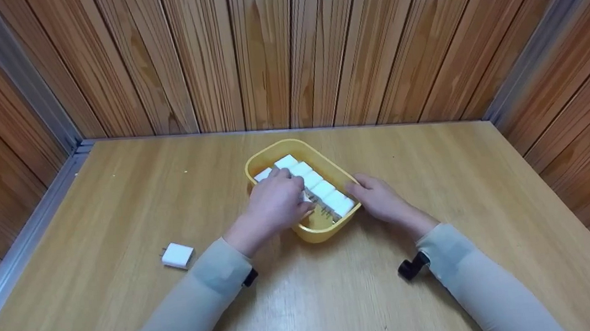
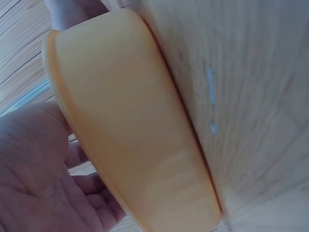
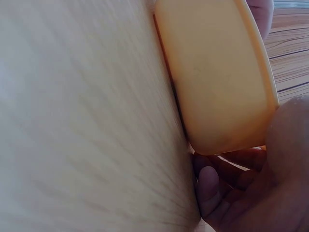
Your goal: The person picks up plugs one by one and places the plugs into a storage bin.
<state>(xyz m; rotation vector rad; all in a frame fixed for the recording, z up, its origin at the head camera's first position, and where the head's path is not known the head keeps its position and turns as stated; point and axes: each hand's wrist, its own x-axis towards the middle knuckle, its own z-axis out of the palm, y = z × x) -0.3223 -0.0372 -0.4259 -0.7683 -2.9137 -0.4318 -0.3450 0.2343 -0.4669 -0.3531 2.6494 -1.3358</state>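
A yellow plastic bin (image 1: 320, 235) stands on the table, with white plug chargers (image 1: 312, 179) lined up in a row inside, metal prongs showing along one side. My left hand (image 1: 275, 198) reaches over the near left rim into the bin, its thumb and fingers bent about a white charger that is mostly hidden beneath the hand. At the bin's right corner my right hand (image 1: 379, 195) grips the wall, thumb at the rim and fingers around the outside. In the left wrist view, the bin's side wall (image 2: 125, 121) hides what the left fingertips hold.
One loose white charger (image 1: 177, 255) lies on the wooden table (image 1: 300, 309) left of the bin, near the left forearm, prongs pointing left. Wood-panelled walls (image 1: 260, 53) enclose the table at the back and sides.
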